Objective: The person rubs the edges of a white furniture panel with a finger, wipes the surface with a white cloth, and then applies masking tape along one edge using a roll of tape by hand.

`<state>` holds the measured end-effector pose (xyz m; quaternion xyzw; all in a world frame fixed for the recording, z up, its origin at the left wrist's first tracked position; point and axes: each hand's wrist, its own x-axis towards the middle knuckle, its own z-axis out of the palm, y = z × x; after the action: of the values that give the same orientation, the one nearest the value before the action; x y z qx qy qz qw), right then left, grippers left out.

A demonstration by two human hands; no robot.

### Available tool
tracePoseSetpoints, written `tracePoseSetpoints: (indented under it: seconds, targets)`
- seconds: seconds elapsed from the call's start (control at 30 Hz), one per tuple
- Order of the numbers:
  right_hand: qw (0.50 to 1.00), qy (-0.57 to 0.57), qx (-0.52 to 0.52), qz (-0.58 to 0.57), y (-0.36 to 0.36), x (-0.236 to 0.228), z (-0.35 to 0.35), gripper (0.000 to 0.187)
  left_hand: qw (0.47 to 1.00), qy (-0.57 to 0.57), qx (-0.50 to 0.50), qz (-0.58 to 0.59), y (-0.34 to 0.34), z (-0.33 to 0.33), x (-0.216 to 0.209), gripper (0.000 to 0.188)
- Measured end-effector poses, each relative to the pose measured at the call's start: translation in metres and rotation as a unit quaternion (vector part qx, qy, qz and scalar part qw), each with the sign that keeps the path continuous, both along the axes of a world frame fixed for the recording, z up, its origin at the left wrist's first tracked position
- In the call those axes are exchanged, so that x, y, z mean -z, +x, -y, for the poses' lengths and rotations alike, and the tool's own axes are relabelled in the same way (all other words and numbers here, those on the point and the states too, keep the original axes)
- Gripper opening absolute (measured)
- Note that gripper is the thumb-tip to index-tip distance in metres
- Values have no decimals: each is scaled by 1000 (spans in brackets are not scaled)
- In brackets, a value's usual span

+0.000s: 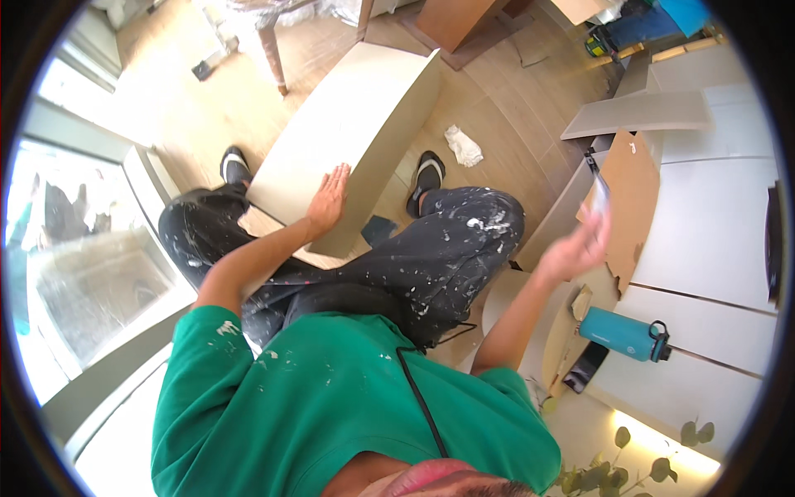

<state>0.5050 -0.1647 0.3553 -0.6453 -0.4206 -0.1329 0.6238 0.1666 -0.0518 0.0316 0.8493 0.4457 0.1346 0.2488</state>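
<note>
Between my legs lies a long off-white box-shaped furniture piece [331,116], its broad pale face turned up. My left hand [330,199] rests flat on its near right edge, fingers stretched out together. Raised off to the right is my right hand [580,244], its fingers closed round a slim tool [601,195] with a bluish translucent body and a dark end. Motion smears that hand, so the tool's exact kind cannot be made out. A brown board [633,207] stands just behind it.
A crumpled white cloth [463,147] lies on the wood floor by my right shoe. At the right, a teal bottle [617,333] lies beside a dark phone-like slab [586,368]. Loose grey panels [638,114] lean farther back. A wooden-legged piece of furniture [269,54] stands beyond the box.
</note>
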Motion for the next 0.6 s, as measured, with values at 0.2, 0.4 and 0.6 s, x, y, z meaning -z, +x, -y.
tracePoseSetpoints:
  seconds: [0.2,0.4,0.6]
  targets:
    - [955,-181,123,-198,72,174,103,33,1000,23,-8,-15,97,-89,-10,60]
    - [883,-416,-77,-202,62,393,201,27,998,43,-6,-37,205,-189,-3,55]
    - [752,-512,-169,-378,-1,482,220,30,963,223,-11,-154,212,-287,23,50]
